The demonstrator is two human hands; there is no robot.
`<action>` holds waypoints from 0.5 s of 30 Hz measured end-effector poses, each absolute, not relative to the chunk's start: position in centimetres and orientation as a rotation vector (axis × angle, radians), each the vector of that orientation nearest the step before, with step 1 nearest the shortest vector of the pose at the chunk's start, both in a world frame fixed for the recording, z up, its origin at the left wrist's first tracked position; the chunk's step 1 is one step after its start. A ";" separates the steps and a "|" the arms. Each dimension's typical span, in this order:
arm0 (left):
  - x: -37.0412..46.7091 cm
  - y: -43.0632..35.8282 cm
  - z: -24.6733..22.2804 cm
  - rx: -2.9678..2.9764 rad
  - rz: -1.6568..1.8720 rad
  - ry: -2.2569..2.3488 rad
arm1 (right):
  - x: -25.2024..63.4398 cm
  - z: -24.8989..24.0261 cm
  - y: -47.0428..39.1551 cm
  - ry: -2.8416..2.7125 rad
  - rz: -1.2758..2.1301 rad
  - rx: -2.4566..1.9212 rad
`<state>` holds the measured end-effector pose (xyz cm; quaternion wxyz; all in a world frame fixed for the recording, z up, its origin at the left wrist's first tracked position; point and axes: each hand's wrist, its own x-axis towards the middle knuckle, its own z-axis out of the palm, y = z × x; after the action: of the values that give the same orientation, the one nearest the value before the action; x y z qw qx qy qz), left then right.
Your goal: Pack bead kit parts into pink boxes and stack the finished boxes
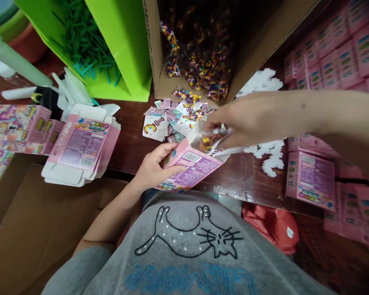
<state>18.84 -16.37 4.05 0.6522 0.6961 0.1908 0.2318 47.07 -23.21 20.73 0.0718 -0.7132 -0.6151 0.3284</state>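
My left hand (pixel 155 168) is wrapped round a pink and purple box (pixel 193 166), which tilts over the table edge with its open end up and to the right. At that open end my right hand (pixel 230 125) grips a clear bag of small coloured beads (pixel 207 141), partly at the box's mouth. Its fingertips are partly hidden behind the bag and a white flap. Just beyond the box lie printed cards (pixel 155 126), small sachets (pixel 173 116) and loose bags of beads (pixel 187 96).
A cardboard box (pixel 155 53) of bead bags and a green bin (pixel 138 73) of green sticks stand behind. Flattened pink boxes (pixel 80 143) lie left. White pegboard pieces (pixel 272 157) and stacked pink boxes (pixel 315 180) are right. An open carton (pixel 49 213) is lower left.
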 end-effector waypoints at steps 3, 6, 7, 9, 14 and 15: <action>19.1 -15.8 3.8 1.546 0.532 0.395 | 47.9 21.0 -21.3 -2.218 0.926 -2.184; 19.7 -15.8 3.4 1.481 0.577 0.396 | 47.6 20.8 -20.5 -2.346 0.769 -2.060; 19.9 -15.8 3.3 1.458 0.585 0.400 | 47.6 20.6 -20.4 -2.388 0.741 -2.020; 20.0 -15.9 3.2 1.418 0.589 0.414 | 47.8 20.2 -20.2 -2.456 0.739 -1.946; 19.9 -15.7 3.3 1.378 0.598 0.455 | 49.7 18.3 -19.6 -2.322 0.781 -1.923; 20.0 -15.6 3.4 1.385 0.590 0.455 | 49.9 17.9 -19.4 -2.305 0.776 -1.938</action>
<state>19.95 -15.62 3.35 0.7065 0.6233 0.2048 0.2655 49.87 -19.42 17.86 0.0156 -0.6231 -0.7410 0.2496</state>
